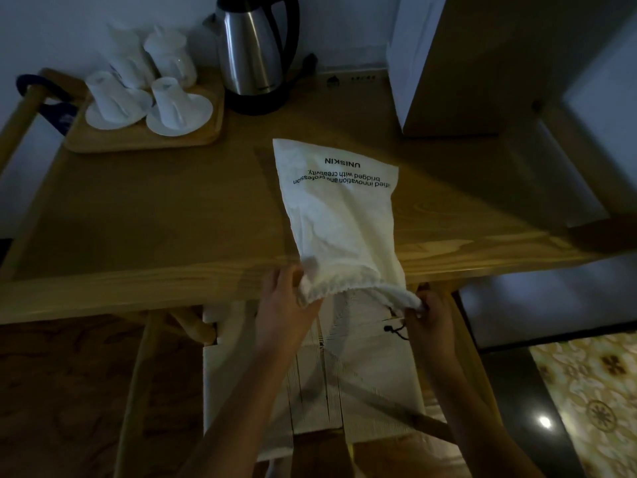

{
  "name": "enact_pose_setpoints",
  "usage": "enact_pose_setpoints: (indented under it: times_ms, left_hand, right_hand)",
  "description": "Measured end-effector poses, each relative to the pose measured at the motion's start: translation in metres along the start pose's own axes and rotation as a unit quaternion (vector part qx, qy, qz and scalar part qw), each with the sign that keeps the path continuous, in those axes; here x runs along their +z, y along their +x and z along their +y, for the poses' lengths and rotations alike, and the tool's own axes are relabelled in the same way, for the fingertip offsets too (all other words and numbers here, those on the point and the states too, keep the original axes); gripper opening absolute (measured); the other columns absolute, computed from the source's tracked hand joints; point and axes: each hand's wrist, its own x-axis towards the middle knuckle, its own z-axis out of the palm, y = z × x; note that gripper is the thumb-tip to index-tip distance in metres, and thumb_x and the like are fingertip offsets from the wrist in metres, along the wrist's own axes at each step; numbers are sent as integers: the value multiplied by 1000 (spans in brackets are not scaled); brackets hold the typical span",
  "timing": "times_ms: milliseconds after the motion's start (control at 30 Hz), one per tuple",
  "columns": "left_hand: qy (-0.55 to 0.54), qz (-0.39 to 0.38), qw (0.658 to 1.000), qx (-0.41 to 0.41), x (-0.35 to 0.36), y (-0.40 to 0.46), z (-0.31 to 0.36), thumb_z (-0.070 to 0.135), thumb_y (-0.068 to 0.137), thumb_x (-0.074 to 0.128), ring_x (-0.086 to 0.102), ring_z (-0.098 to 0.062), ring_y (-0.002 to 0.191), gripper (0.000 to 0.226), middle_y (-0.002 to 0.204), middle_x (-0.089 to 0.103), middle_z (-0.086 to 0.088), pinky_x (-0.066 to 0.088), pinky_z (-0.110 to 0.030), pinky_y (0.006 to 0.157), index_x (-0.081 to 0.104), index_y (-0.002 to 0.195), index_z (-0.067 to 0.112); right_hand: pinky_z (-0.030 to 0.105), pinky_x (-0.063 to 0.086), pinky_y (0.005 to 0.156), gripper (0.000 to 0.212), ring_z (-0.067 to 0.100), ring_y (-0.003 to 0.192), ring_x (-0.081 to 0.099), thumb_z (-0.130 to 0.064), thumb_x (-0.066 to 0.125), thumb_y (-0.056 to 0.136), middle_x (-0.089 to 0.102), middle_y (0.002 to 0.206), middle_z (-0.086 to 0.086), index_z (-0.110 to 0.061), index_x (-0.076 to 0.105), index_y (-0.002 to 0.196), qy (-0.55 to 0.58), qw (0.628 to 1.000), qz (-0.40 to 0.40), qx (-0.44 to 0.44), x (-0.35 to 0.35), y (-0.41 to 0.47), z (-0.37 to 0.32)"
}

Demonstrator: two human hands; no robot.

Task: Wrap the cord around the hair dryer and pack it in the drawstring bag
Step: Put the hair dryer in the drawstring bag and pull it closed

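A white drawstring bag (339,208) with black printed lettering lies on the wooden table (155,215), its gathered mouth hanging over the near edge. My left hand (284,301) grips the left side of the mouth. My right hand (431,313) pinches the right side of the mouth, where a thin black drawstring (396,331) with a knot dangles. The bag looks fairly flat. No hair dryer or cord is visible.
A steel electric kettle (253,51) stands at the back. Left of it a wooden tray (144,139) holds several upturned white cups on saucers. A tall white box (444,63) stands at the back right. A woven chair seat (348,374) sits below the table edge.
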Motion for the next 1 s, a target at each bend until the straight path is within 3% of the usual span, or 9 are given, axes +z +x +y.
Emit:
enact_pose_setpoints:
  times_ms: [133,233,333,433,567,733,800,900,1000]
  left_hand:
    - [-107,-77,983,-128,-19,-23,-28,27,84,66,59,-2,80,31,95,64,6,52,-23,70,60,113,18]
    - [-141,-98,972,-160,-34,-26,-43,20,89,58,54,-6,64,21,72,61,4,43,-10,55,68,102,6]
    - [-106,-66,978,-165,-51,-24,-54,21,89,58,55,-7,68,17,77,62,6,40,-16,56,68,100,12]
    - [-89,-9,981,-172,-66,-20,-66,23,88,59,61,-15,84,19,86,67,2,45,-25,66,69,101,13]
    - [-40,68,978,-193,-85,-22,-95,21,89,58,58,-18,87,26,103,68,-10,41,-30,73,68,109,7]
    - [104,-123,973,-167,-77,-35,-109,22,88,59,61,-22,101,29,115,67,-9,41,-27,76,64,116,14]
    - [83,-75,984,-141,-75,-27,-89,22,90,56,60,-23,102,33,117,65,-10,42,-28,76,58,122,15]
    - [63,8,997,-49,-66,-7,-46,29,91,53,57,-18,103,44,127,55,1,47,-35,86,46,133,19]
    - [83,-92,990,69,-42,7,-14,42,89,51,47,-20,124,64,146,37,3,40,-43,102,22,145,30]
  right_hand:
    - [19,50,51,19,18,70,61,-6,49,91,53,107,16,-16,40,103,140,983,-76,93,5,-1,3]
    - [15,46,51,34,8,67,58,-12,53,90,58,108,13,-16,41,122,136,977,-132,97,1,-4,3]
    - [11,43,57,32,-2,73,58,-8,50,91,62,101,3,-15,51,122,75,982,-151,82,-7,-4,2]
    - [21,47,70,26,12,85,61,-3,51,89,61,89,-3,-10,59,113,-18,990,-130,42,-16,-2,11]
    - [33,51,74,15,14,79,62,0,54,87,64,87,0,-8,66,92,-75,995,-67,-19,-31,-6,27]
    - [22,50,71,22,5,80,61,-14,57,86,68,105,6,-17,61,107,-194,965,-174,-14,-24,-8,38]
    - [39,52,84,30,26,103,61,-29,54,85,62,115,11,-26,52,114,-134,978,-153,-37,-17,-2,20]
    - [49,28,107,54,34,139,21,-41,49,89,26,151,11,-34,30,138,-141,982,-87,-91,-3,17,-26]
    - [52,15,112,71,35,143,-4,-46,50,88,-6,158,8,-35,10,145,-196,955,-147,-166,22,46,-67]
